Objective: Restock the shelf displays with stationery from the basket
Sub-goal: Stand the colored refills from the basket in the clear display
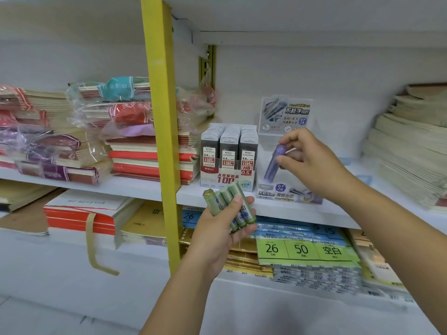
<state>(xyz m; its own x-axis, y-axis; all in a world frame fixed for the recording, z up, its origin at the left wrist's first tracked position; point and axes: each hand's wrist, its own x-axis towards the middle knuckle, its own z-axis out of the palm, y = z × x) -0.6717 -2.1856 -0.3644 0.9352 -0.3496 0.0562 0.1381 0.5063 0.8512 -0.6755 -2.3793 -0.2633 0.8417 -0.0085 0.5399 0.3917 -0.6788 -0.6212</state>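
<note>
the right grip (pixel 305 157) pinches a purple cylindrical lead tube (pixel 272 165), tilted, at the clear plastic display box (pixel 286 193) that stands near the front edge of the white middle shelf (pixel 302 212). the left grip (pixel 219 229) clasps a bundle of green cylindrical tubes (pixel 232 201) just before that edge, in front of a carton of grey lead-refill cases (pixel 228 153).

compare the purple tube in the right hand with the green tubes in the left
The purple tube is violet; the green tubes are pale green. The purple tube is single, pinched by the right hand; the green tubes are a bundle of about four gripped by the left hand. The purple tube is at the clear display box; the green tubes are lower, before the shelf edge. Both are slim cylinders.
</note>
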